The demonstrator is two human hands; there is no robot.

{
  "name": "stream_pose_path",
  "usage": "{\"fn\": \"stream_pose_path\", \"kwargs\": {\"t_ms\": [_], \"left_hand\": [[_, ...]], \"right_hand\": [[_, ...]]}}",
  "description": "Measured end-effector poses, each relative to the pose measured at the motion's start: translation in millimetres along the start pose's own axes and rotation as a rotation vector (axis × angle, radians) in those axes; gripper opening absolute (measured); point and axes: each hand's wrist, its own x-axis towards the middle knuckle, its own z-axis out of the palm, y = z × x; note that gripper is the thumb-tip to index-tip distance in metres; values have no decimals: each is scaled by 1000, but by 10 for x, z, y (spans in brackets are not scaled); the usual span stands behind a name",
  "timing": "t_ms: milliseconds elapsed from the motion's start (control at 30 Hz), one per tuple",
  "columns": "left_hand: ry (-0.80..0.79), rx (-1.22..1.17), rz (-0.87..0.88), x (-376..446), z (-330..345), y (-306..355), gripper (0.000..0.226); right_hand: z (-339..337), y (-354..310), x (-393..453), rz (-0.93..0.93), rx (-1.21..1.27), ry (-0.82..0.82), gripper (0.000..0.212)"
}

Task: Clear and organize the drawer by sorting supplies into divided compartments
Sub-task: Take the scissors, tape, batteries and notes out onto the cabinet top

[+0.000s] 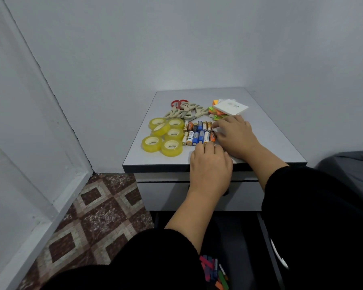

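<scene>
**Both hands at the battery rows on the cabinet top**

The left hand [211, 164] lies palm down on the grey cabinet top [270, 139], its fingers fairly straight and close together, the tips touching the near ends of the batteries [199, 132]. It holds nothing. The right hand [236, 136] sits just beyond and to the right of the left one, also palm down, with its fingers bent loosely toward the right end of the battery rows; the fingertips meet the outermost batteries, but whether any battery is pinched between them I cannot tell.

The batteries lie side by side in two rows directly ahead of the left hand's fingertips. To the left of that hand, past the batteries, sit the yellow tape rolls [162, 137], clustered and touching one another. Farther ahead of both hands, beyond the batteries, lies a pile of beige-handled scissors [187, 113] with one red-handled pair [179, 102] at the back. Just ahead of the right hand's knuckles is a stack of sticky notes [228, 108], a white pad on top of orange, yellow and green ones.

Below the left wrist, under the cabinet top, is a closed drawer front [161, 195]. Nearer the person, under the left sleeve [155, 258], an open drawer holds coloured markers [214, 271].
</scene>
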Motion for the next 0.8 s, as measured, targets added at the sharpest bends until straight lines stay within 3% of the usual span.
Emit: {"fn": "stream_pose_path", "kwargs": {"t_ms": [400,600,800], "left_hand": [[3,-25,31,-42,30,-43,35],[6,-124,104,-71,17,-127,37],[56,-351,163,-115,-192,-250,34]], "right_hand": [[28,6,-26,-24,69,114,35],[16,-8,-90,-96,61,315,30],[-84,-107,-485,-246,75,658,23]]}}
